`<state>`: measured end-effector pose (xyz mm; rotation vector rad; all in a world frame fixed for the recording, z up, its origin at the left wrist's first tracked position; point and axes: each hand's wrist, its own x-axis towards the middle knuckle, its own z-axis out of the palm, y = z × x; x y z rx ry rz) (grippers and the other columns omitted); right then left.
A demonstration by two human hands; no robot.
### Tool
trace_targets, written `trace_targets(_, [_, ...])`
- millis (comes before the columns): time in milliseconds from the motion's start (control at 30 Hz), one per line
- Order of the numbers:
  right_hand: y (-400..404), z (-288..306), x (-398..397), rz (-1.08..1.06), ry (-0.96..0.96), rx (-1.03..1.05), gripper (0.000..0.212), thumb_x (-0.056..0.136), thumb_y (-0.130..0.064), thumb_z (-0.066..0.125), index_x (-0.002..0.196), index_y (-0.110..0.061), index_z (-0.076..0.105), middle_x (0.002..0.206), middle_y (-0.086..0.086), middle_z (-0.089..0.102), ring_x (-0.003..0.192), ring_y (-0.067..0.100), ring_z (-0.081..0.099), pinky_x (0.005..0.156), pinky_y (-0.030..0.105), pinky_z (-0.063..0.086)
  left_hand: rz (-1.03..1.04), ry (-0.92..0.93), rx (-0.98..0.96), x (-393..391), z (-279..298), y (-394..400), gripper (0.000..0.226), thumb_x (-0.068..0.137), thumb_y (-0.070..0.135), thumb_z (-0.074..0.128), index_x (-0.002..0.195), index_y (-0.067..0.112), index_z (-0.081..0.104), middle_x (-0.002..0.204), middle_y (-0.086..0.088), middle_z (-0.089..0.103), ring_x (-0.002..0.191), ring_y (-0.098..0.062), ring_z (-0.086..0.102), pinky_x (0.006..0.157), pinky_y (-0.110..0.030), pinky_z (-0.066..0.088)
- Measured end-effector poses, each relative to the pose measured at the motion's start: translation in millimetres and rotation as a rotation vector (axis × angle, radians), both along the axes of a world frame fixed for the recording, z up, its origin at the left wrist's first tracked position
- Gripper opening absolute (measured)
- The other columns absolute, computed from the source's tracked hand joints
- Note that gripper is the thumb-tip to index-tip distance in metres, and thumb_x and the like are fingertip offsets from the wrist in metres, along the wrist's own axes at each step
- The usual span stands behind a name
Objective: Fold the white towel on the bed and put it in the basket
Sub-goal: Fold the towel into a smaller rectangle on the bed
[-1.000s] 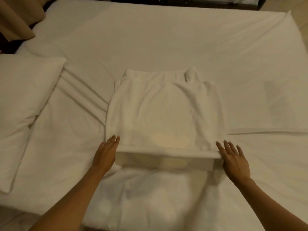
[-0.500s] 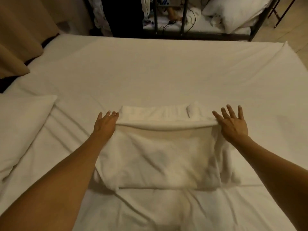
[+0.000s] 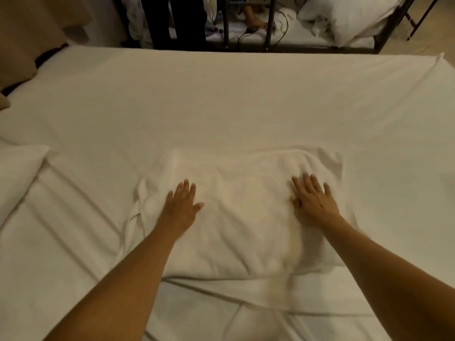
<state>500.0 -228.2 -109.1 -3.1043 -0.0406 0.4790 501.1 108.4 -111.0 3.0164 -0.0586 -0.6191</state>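
Observation:
The white towel (image 3: 241,217) lies folded into a wide rectangle on the near half of the bed (image 3: 221,102), slightly rumpled at its left and right ends. My left hand (image 3: 181,205) rests flat on the towel's left part with its fingers straight. Flat on the right part lies my right hand (image 3: 314,200), fingers spread. Both palms press down on the top layer. No basket is in view.
A white pillow (image 3: 17,175) lies at the bed's left edge. Beyond the far edge stands a dark metal bed frame (image 3: 269,23) with another pillow (image 3: 344,18), cables and clothing. A beige curtain (image 3: 22,38) hangs at the far left.
The near edge of the towel was carried away from me and laid over the far edge, halving it. Both hands then moved from the fold's corners onto the top of the towel.

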Motion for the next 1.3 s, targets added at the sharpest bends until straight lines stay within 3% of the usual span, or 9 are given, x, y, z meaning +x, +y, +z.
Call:
trace_targets(267, [-4, -43, -10, -0.047, 0.061, 0.091, 0.058, 0.097, -0.047, 0.009, 0.146, -0.029, -0.015, 0.157, 0.001, -0.018, 0.145, 0.018, -0.015, 0.119, 0.044, -0.002, -0.046, 0.006, -0.036, -11, -51, 22, 0.067, 0.096, 0.054, 0.013, 0.149, 0.024, -0.016, 0.157, 0.005, -0.023, 0.147, -0.012, -0.016, 0.120, -0.042, -0.004])
trace_targets(433, [4, -30, -38, -0.052, 0.026, 0.121, 0.061, 0.096, -0.049, 0.010, 0.148, -0.023, -0.008, 0.158, 0.003, -0.011, 0.146, 0.018, -0.010, 0.119, 0.045, -0.001, 0.009, 0.031, -0.038, -25, -41, 11, 0.073, 0.093, 0.060, 0.009, 0.150, 0.019, -0.014, 0.158, 0.000, -0.021, 0.147, -0.014, -0.016, 0.120, -0.045, -0.004])
trace_targets(567, [9, -22, -100, 0.201, -0.028, 0.113, 0.066, 0.092, -0.060, 0.004, 0.149, -0.028, 0.003, 0.157, 0.003, 0.002, 0.146, 0.019, 0.004, 0.118, 0.042, -0.004, -0.123, -0.083, -0.098, -95, -37, 17, 0.101, 0.075, 0.079, -0.014, 0.151, 0.014, 0.000, 0.159, -0.001, -0.008, 0.148, -0.014, -0.006, 0.120, -0.039, -0.004])
trace_targets(733, [-7, -28, -142, 0.358, -0.045, -0.031, 0.075, 0.089, -0.065, 0.025, 0.149, -0.021, 0.015, 0.155, 0.010, 0.018, 0.143, 0.025, 0.020, 0.116, 0.039, 0.003, -0.290, -0.140, 0.037, -153, -45, 40, 0.094, 0.085, 0.074, 0.021, 0.150, 0.007, 0.007, 0.155, -0.010, 0.020, 0.148, -0.012, -0.007, 0.116, -0.037, 0.002])
trace_targets(800, [-10, -29, -136, 0.393, -0.095, -0.063, 0.072, 0.087, -0.056, 0.038, 0.147, -0.017, 0.025, 0.149, 0.015, 0.034, 0.137, 0.029, 0.035, 0.115, 0.039, 0.007, -0.272, -0.194, 0.060, -152, -41, 41, 0.080, 0.089, 0.050, 0.033, 0.151, 0.008, 0.005, 0.147, -0.015, 0.041, 0.144, -0.022, 0.027, 0.113, -0.041, 0.020])
trace_targets(900, [-16, -22, -125, 0.343, -0.098, -0.087, 0.088, 0.069, -0.028, 0.075, 0.144, -0.014, 0.031, 0.144, 0.016, 0.043, 0.132, 0.033, 0.042, 0.112, 0.044, 0.026, -0.180, -0.159, 0.180, -142, -28, 47, 0.061, 0.076, 0.009, 0.032, 0.135, 0.002, 0.043, 0.129, -0.021, 0.060, 0.114, -0.039, 0.061, 0.085, -0.045, 0.054])
trace_targets(1067, [-10, 6, -132, 0.219, -0.104, -0.107, 0.068, 0.080, 0.003, 0.035, 0.145, -0.017, 0.031, 0.148, 0.017, 0.037, 0.135, 0.041, 0.034, 0.108, 0.050, 0.033, -0.152, -0.196, 0.407, -142, -5, 63, 0.051, 0.066, -0.006, 0.070, 0.117, -0.002, 0.064, 0.113, -0.030, 0.066, 0.095, -0.047, 0.067, 0.074, -0.051, 0.056])
trace_targets(1200, [-17, 26, -152, 0.185, -0.143, -0.156, 0.069, 0.070, 0.007, 0.036, 0.134, -0.015, 0.049, 0.133, 0.021, 0.053, 0.117, 0.049, 0.050, 0.089, 0.056, 0.046, -0.125, -0.157, 0.374, -163, 21, 58, 0.069, 0.059, -0.007, 0.077, 0.124, 0.004, 0.060, 0.123, -0.022, 0.064, 0.103, -0.042, 0.066, 0.079, -0.050, 0.055])
trace_targets(1300, [-22, 43, -187, 0.170, -0.156, -0.147, 0.067, 0.069, 0.008, 0.040, 0.131, -0.014, 0.053, 0.130, 0.021, 0.056, 0.115, 0.048, 0.052, 0.089, 0.057, 0.047, -0.142, -0.183, 0.335, -193, 36, 52, 0.073, 0.051, -0.009, 0.081, 0.121, 0.003, 0.063, 0.120, -0.022, 0.065, 0.099, -0.041, 0.067, 0.076, -0.049, 0.056])
